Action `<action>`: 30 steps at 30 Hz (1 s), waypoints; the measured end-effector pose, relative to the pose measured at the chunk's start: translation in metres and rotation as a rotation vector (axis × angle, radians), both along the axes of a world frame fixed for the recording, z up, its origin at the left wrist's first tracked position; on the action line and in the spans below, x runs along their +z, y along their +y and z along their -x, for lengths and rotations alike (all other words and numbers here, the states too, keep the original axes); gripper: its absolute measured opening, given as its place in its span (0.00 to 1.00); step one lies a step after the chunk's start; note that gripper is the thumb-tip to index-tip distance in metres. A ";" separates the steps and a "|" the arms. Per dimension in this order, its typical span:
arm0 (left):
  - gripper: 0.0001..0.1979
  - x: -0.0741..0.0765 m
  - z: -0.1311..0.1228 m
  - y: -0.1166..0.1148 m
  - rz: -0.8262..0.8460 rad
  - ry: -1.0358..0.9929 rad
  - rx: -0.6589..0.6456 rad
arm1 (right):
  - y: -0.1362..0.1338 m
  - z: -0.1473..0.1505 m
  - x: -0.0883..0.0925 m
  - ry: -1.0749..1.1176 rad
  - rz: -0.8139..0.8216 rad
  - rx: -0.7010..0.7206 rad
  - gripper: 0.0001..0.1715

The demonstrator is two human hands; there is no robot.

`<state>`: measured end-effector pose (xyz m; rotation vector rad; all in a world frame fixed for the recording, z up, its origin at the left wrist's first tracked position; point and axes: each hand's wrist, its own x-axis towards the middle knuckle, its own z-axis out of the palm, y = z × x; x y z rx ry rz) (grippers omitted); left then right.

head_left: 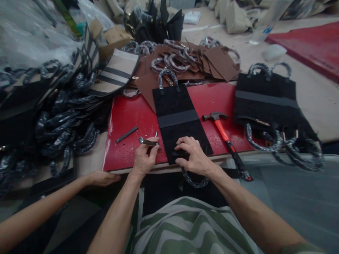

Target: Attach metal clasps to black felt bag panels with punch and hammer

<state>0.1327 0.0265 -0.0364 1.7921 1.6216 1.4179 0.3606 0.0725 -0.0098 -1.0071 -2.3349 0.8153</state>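
A long black bag panel [177, 118] with a grey band lies over the red board in front of me. One plastic-wrapped handle [168, 78] is at its far end; another wrapped handle [196, 182] hangs past the near edge. My left hand [145, 158] is closed around a short metal tool with a rounded end [144, 141], just left of the panel. Over the panel's near end, my right hand [192, 155] is bent with thumb and fingers around something dark at the handle's base, whose detail is hidden. A claw hammer [225, 135] with a red and black grip lies to the right.
A flat metal strip tool [126, 135] and small bits lie on the red board [119, 155]. Brown panels [219, 63] are piled behind it, wrapped black handles [60, 120] at left, black bag pieces [265, 95] at right. Another person's hand [104, 178] rests by the board's near-left edge.
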 end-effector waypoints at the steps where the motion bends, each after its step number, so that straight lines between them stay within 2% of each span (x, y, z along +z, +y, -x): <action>1: 0.10 0.000 0.000 0.000 0.000 -0.001 -0.003 | 0.000 -0.001 0.000 0.001 -0.003 -0.002 0.13; 3: 0.10 0.001 0.001 0.000 0.007 0.000 -0.006 | 0.000 -0.001 -0.001 -0.003 -0.022 -0.037 0.10; 5: 0.10 0.001 0.001 0.000 0.020 0.012 -0.005 | 0.000 0.000 -0.001 -0.011 -0.040 -0.073 0.10; 11: 0.09 0.001 0.004 0.000 0.035 0.005 -0.005 | 0.001 0.002 0.000 -0.029 -0.050 -0.059 0.09; 16: 0.09 0.014 -0.005 -0.005 0.068 -0.120 0.010 | 0.002 -0.001 0.000 -0.034 -0.054 -0.032 0.11; 19: 0.08 0.025 -0.022 -0.011 0.079 -0.136 -0.075 | 0.002 -0.002 0.001 -0.030 -0.062 -0.037 0.12; 21: 0.08 0.026 -0.034 -0.014 0.075 -0.131 -0.152 | 0.002 -0.002 0.000 -0.033 -0.068 -0.044 0.12; 25: 0.09 0.015 -0.046 -0.018 0.055 -0.103 -0.179 | 0.001 -0.003 0.000 -0.036 -0.072 -0.035 0.10; 30: 0.09 0.002 -0.043 -0.020 0.100 -0.089 -0.100 | 0.001 -0.003 -0.001 -0.033 -0.075 -0.041 0.11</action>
